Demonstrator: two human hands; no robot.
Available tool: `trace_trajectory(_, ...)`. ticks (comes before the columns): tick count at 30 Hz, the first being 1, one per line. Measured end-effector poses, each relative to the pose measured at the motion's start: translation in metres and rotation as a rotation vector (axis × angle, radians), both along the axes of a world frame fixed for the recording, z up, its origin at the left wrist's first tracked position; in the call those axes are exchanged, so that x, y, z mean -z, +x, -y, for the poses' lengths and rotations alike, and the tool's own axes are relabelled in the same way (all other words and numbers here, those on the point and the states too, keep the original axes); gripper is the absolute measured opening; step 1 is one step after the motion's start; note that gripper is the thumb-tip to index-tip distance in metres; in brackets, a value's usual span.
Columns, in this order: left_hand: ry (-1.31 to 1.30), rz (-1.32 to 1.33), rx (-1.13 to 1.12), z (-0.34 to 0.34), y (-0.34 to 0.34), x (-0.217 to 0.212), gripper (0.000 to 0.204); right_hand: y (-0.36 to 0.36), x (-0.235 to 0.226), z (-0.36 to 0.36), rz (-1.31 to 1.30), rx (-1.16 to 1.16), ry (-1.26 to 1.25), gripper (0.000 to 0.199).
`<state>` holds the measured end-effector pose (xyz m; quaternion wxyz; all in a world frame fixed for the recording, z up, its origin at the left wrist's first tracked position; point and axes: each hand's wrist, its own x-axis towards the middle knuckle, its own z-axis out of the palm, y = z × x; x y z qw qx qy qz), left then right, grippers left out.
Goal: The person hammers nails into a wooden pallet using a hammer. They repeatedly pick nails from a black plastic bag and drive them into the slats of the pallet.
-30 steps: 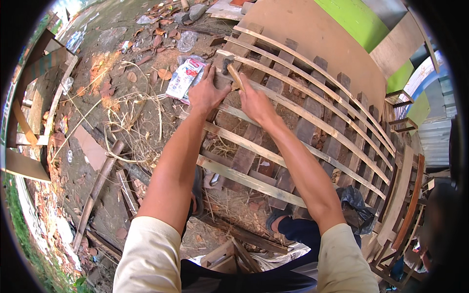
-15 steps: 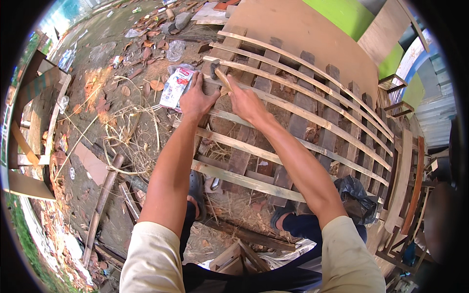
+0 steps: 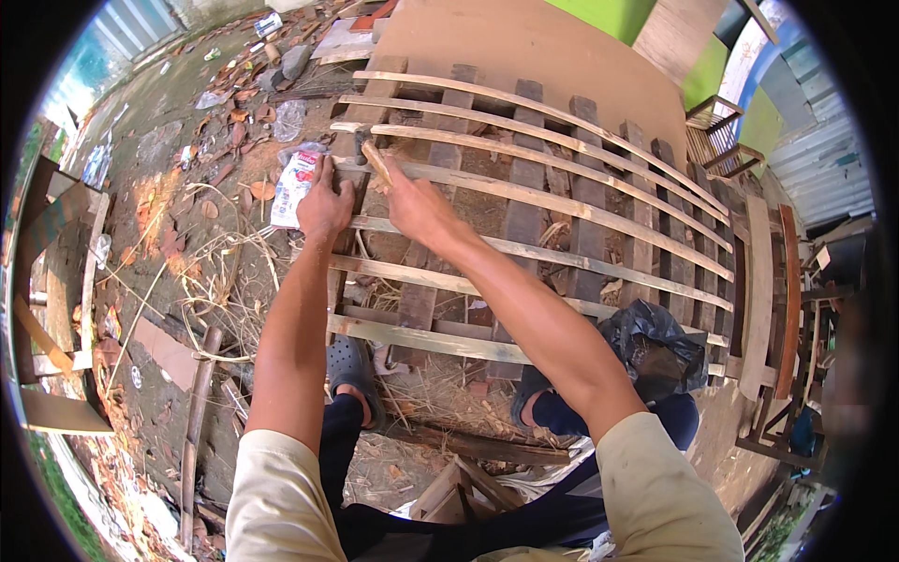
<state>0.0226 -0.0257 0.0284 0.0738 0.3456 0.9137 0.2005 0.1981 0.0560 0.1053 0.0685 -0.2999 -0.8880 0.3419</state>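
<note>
A lattice frame (image 3: pixel 562 201) of pale slats nailed across dark wooden battens lies on the ground in front of me. My left hand (image 3: pixel 323 201) presses on the left end of a pale slat (image 3: pixel 487 178), fingers together; what is under the fingertips is hidden. Right beside it, my right hand (image 3: pixel 417 206) grips the wooden handle of a hammer (image 3: pixel 375 159), which points up and left over the same slat. The two hands are a few centimetres apart.
A white and red plastic packet (image 3: pixel 292 183) lies just left of my left hand. Dry straw (image 3: pixel 229 276) and leaves cover the dirt at left. My feet in dark clogs (image 3: pixel 354 361) stand by the frame's near edge, and a black plastic bag (image 3: pixel 655 347) lies there too. Wooden furniture frames (image 3: pixel 768 281) stand at right, a brown board (image 3: pixel 524 47) behind.
Both hands stay together at the frame's left end on the same slat. The view has shifted, so they sit lower and further left. The hammer handle has tilted slightly.
</note>
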Motion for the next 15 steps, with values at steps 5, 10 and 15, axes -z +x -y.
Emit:
trace_trajectory(5, -0.144, -0.332, 0.011, 0.002, -0.010, 0.026, 0.062, 0.097, -0.063, 0.019, 0.011, 0.092, -0.122, 0.058)
trace_trajectory(10, -0.198, -0.292, 0.099, 0.007, 0.020, 0.018, 0.061, 0.225, -0.126, 0.008, -0.009, 0.258, -0.145, 0.050)
trace_trajectory(15, 0.190, -0.240, 0.452, -0.012, 0.161, -0.028, 0.056, 0.339, -0.136, 0.001, -0.117, 0.599, -0.402, 0.042)
